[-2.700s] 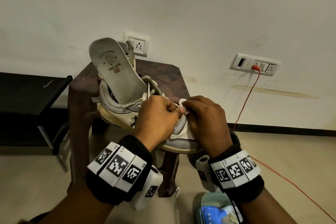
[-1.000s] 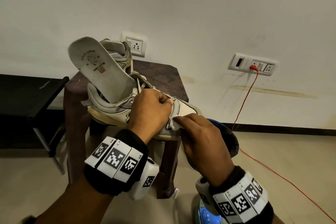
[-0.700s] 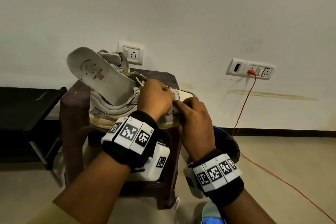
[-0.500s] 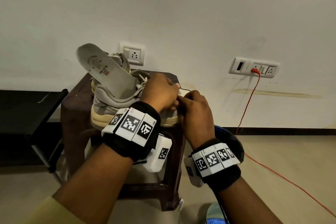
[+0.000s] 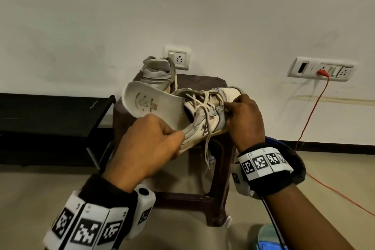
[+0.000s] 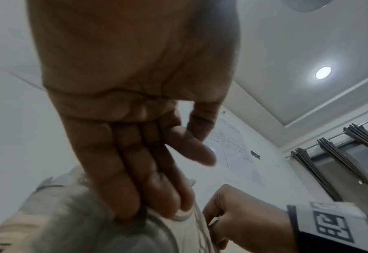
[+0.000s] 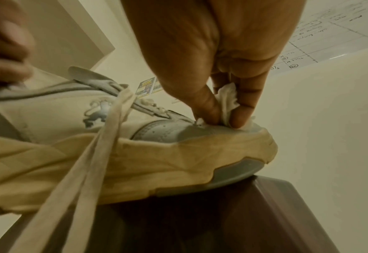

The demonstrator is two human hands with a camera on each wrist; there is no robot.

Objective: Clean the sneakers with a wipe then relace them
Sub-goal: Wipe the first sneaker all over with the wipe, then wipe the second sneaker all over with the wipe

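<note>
A worn white and grey sneaker (image 5: 211, 126) is held over the front of the dark stool (image 5: 203, 82), its sole touching the stool's edge in the right wrist view. Its white insole (image 5: 148, 103) sticks out to the left and its loose laces (image 5: 207, 148) hang down. My left hand (image 5: 178, 138) grips the sneaker's heel end (image 6: 75, 214). My right hand (image 5: 229, 107) pinches a crumpled white wipe (image 7: 226, 101) between thumb and fingers and presses it on the grey toe panel (image 7: 178, 131). The second sneaker (image 5: 158, 71) stands at the stool's back.
A black low rack (image 5: 50, 111) stands left of the stool. A red cable (image 5: 310, 119) runs from the wall socket (image 5: 320, 70) down across the floor on the right. A blue wipes pack (image 5: 267, 237) lies on the floor near my right forearm.
My left hand has slid from the toe and laces back to the heel end. The sneaker now shows its laced top. My right hand stays at the toe with the wipe.
</note>
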